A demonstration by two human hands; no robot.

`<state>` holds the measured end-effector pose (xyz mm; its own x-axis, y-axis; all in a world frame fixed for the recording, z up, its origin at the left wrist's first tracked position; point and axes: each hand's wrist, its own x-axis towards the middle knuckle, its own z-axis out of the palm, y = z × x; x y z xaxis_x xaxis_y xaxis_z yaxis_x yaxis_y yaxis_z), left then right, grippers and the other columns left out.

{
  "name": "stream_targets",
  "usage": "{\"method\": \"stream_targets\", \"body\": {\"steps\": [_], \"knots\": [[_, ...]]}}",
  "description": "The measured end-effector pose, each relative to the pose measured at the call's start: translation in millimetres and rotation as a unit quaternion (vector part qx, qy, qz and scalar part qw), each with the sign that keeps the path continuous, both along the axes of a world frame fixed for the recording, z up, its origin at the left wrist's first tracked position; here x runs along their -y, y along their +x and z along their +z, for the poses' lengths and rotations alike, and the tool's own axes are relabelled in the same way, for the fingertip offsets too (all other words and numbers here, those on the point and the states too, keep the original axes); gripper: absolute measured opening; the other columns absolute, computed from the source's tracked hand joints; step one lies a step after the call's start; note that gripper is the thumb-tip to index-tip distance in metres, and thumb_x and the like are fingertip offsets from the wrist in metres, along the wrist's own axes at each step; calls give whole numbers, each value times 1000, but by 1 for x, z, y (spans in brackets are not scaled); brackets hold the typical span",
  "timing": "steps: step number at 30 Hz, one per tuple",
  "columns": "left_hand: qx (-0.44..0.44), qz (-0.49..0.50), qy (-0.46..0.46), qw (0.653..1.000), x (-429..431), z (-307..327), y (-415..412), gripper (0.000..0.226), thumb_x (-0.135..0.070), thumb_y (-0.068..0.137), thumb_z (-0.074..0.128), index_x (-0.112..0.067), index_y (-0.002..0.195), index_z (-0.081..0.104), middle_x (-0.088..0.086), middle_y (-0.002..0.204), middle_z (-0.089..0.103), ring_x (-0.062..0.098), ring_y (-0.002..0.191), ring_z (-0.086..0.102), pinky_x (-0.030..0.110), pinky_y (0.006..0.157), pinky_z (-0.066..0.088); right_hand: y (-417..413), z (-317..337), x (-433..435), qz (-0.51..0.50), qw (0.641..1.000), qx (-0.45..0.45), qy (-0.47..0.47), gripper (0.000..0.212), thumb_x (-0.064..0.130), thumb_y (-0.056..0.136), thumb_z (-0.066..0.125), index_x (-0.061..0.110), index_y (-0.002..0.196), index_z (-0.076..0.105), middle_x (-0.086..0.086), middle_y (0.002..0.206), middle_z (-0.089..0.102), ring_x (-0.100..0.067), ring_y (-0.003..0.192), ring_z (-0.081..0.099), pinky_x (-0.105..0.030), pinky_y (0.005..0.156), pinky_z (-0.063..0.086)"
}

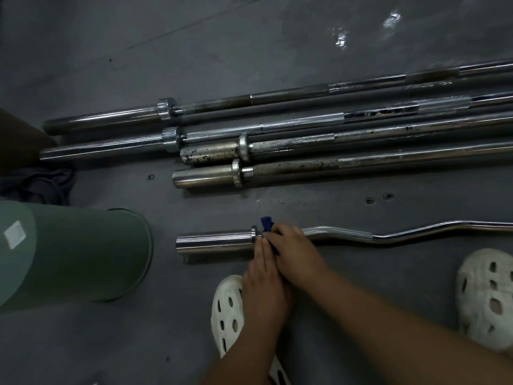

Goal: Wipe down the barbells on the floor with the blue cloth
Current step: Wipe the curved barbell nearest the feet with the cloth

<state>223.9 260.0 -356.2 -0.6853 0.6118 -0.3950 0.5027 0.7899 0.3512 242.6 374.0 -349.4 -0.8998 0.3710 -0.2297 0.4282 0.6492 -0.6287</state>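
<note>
Right hand grips blue cloth around curved barbell; left hand flat, fingers straight, touching cloth.

Floor: four straight bars lie side by side at the far side, sleeve ends leftward, the two nearer ones ending further right. Curl bar lies nearer, apart from them. Cloth on curl bar just right of its collar, under right hand; left hand alongside, fingertips at the collar. Bin left of curl bar. Left shoe under the left hand, right shoe at far right.
</note>
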Motion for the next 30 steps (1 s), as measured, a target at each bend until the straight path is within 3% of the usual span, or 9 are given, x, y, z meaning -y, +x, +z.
{"method": "stream_targets", "body": {"steps": [3, 6, 10, 14, 18, 22, 26, 28, 30], "knots": [[1, -11, 24, 1000, 7, 3, -3, 90, -20, 90, 50, -18, 156, -11, 3, 166, -6, 21, 140, 34, 32, 108, 35, -15, 1, -30, 55, 998, 41, 15, 30, 19, 91, 56, 24, 120, 62, 4, 119, 51, -19, 109, 48, -35, 87, 48], [-3, 0, 27, 1000, 4, 3, -3, 89, -21, 90, 52, -17, 157, -7, 4, 166, -4, 22, 139, 37, 33, 106, 39, -17, 3, -20, 4, 999, 34, 40, 26, 22, 92, 57, 22, 117, 62, 3, 117, 51, -21, 106, 49, -34, 84, 48], [10, 3, 13, 1000, 9, 5, 1, 85, -23, 93, 50, -14, 158, -4, 5, 166, -1, 21, 139, 35, 31, 105, 40, -7, 2, -15, 65, 997, 17, 22, 29, 23, 93, 56, 24, 121, 61, 3, 119, 50, -19, 108, 49, -34, 85, 48], [-27, -32, 7, 999, 24, 0, -2, 87, -18, 79, 58, -9, 156, 18, 5, 166, 8, 21, 130, 46, 29, 91, 51, -11, -2, -26, -3, 998, 29, 48, 38, 18, 88, 59, 22, 126, 60, 0, 123, 51, -23, 109, 50, -37, 87, 50], [-27, -25, -9, 999, 18, 3, -3, 84, -16, 79, 61, -7, 155, 25, 5, 165, 8, 22, 118, 52, 31, 84, 53, -9, -1, -23, 76, 995, 60, 31, 42, 18, 89, 58, 21, 131, 57, -2, 126, 49, -23, 113, 48, -38, 91, 48], [-16, -35, -33, 999, 13, 0, -3, 80, -21, 89, 55, -11, 157, 14, 3, 166, -10, 21, 122, 48, 32, 89, 50, -17, -1, -21, -33, 995, 73, 59, 35, 20, 89, 58, 19, 124, 59, -3, 125, 49, -24, 109, 49, -36, 86, 48], [-10, -42, -41, 998, 11, -4, -2, 77, -21, 91, 52, -18, 157, 12, 0, 163, -22, 21, 110, 54, 32, 82, 51, -1, 0, -15, 66, 995, 51, 58, 40, 18, 89, 59, 21, 129, 55, -2, 127, 46, -23, 110, 47, -36, 85, 50], [-1, -32, -43, 999, 13, -4, -1, 66, -20, 91, 51, -21, 152, 24, -2, 162, -25, 19, 110, 54, 32, 79, 52, 9, -9, -25, 11, 996, 48, 71, 40, 14, 85, 63, 20, 124, 56, -2, 122, 48, -23, 107, 50, -34, 81, 49], [12, -21, -22, 999, 14, -4, -1, 43, -17, 91, 53, -22, 133, 42, -6, 163, -24, 18, 104, 58, 30, 70, 50, 17, -14, -7, -189, 982, 13, 19, 35, 9, 84, 63, 18, 118, 57, -2, 119, 48, -19, 103, 52, -33, 84, 49]]}}
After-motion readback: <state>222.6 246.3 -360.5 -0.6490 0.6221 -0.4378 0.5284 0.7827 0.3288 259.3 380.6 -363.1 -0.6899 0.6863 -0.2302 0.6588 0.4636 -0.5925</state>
